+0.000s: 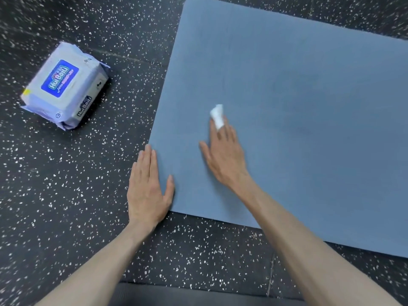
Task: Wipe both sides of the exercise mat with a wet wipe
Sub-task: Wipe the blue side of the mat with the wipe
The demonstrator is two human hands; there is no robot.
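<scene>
One mat (298, 107), one wipe (217, 114) — two hands (148, 184).

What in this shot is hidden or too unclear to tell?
Head view only:
- Exercise mat: far and right ends cut off by the frame edge; underside hidden.
- Wet wipe: motion-blurred, partly under the right hand, so its grip is unclear.
- Wipes pack: small print blurred.
- Left hand: palm hidden, lying flat on the mat corner.
</scene>
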